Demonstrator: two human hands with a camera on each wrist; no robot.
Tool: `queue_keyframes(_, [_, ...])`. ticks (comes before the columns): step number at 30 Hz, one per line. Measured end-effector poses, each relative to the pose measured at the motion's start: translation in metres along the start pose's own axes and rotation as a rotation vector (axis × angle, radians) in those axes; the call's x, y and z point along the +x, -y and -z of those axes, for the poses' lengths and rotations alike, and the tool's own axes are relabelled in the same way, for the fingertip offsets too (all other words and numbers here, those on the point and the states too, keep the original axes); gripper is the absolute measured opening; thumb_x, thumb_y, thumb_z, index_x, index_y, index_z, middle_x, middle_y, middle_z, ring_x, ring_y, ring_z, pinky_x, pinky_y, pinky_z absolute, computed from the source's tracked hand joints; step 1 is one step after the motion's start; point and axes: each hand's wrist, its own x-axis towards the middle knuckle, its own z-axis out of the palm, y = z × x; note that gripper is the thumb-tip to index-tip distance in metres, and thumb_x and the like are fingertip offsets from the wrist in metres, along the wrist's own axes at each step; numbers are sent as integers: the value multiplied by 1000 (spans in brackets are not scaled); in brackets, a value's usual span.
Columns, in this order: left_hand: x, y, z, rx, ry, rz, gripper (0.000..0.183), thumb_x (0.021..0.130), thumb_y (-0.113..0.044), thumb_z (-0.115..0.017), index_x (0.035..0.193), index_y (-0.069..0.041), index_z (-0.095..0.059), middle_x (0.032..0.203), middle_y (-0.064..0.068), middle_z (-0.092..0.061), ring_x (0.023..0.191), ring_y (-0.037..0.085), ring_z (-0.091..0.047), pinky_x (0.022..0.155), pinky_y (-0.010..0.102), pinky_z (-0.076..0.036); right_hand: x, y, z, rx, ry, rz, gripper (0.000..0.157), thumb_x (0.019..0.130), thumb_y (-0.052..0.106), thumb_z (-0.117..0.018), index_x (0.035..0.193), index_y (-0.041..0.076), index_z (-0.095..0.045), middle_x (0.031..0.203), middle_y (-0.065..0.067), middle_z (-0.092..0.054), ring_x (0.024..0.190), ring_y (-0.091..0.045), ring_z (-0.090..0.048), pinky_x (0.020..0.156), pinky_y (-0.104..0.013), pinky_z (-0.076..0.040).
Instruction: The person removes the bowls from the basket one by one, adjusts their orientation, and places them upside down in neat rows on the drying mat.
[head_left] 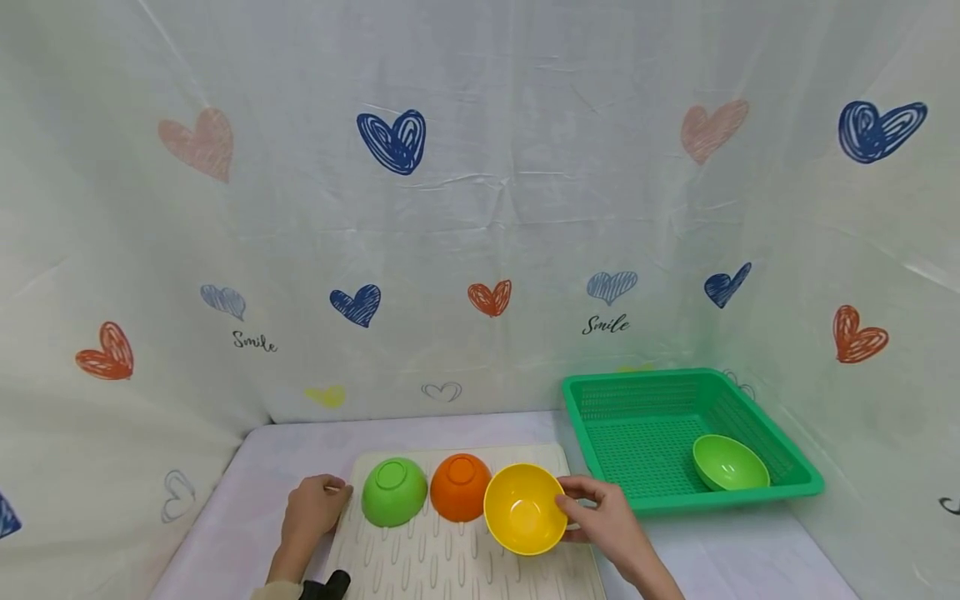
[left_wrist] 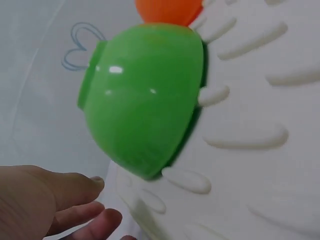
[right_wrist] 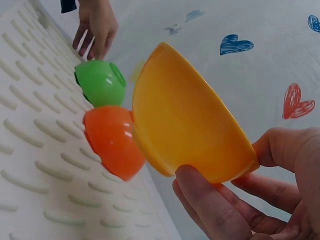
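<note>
My right hand [head_left: 603,521] grips a yellow bowl [head_left: 525,509] by its right side, its hollow facing the head camera. The right wrist view shows thumb and fingers on both faces of the yellow bowl [right_wrist: 187,120]. Left of it, an orange bowl [head_left: 460,487] and a green bowl [head_left: 393,492] sit upside down in a row on a cream ridged mat [head_left: 420,560]. My left hand [head_left: 315,508] rests at the mat's left edge, near the green bowl [left_wrist: 145,100] and holding no bowl. Its fingers look relaxed in the left wrist view.
A green plastic basket [head_left: 637,450] stands at the right behind my right hand, with a light green bowl [head_left: 731,462] upright inside. A white tablecloth [head_left: 225,517] covers the table. A heart-printed curtain [head_left: 450,208] hangs behind and along both sides.
</note>
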Motion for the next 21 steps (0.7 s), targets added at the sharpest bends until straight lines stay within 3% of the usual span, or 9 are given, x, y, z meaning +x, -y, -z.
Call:
queue_keyframes(6, [-18,-22,6,-158,-145,-93,42,97,-27,-69,124,5,-68,109,23,-74,100,40,-71,84,51,-57,0,2,-1,-1,-9,1,42,97,16,-71,129,-9,-64,110,-18,-67,89,-27,-76,70,-40,-64])
queue_keyframes(8, [-27,-34,9,-221,-186,-111,45,98,-32,-69,129,1,-67,116,22,-73,106,38,-71,88,48,-57,2,3,-2,-2,-7,2,42,96,16,-71,129,-9,-64,110,-18,-66,89,-26,-76,70,-41,-64])
queue_keyframes(10, [-34,-47,13,-314,-191,-103,49,98,-37,-70,133,-4,-66,123,20,-71,106,28,-71,88,38,-58,3,4,-3,-1,-4,3,42,96,17,-72,129,-8,-64,110,-18,-66,89,-26,-76,71,-41,-64])
queue_keyframes(13, [-45,-67,16,-502,-139,-54,57,96,-45,-72,139,-10,-62,132,16,-67,102,7,-68,83,24,-57,3,6,-4,-1,4,10,42,96,18,-72,128,-7,-65,110,-18,-66,89,-26,-75,72,-42,-64])
queue_keyframes(15, [-51,-78,17,-621,-75,-20,63,95,-49,-71,144,-12,-57,137,15,-62,101,-2,-64,81,22,-58,3,8,-5,2,7,14,42,96,19,-72,128,-7,-65,110,-18,-66,89,-26,-75,72,-42,-64])
queue_keyframes(17, [-59,-89,13,-706,-10,-2,65,95,-48,-70,147,-12,-54,140,15,-60,104,3,-65,82,25,-60,2,10,-5,5,11,16,42,96,19,-72,128,-7,-65,111,-18,-66,90,-26,-76,72,-43,-64])
queue_keyframes(21, [-71,-104,-1,-802,110,-17,64,100,-47,-65,150,-10,-49,143,19,-60,115,24,-67,86,34,-62,1,14,-7,-2,20,23,41,96,19,-72,128,-6,-66,112,-18,-66,89,-26,-76,72,-42,-64])
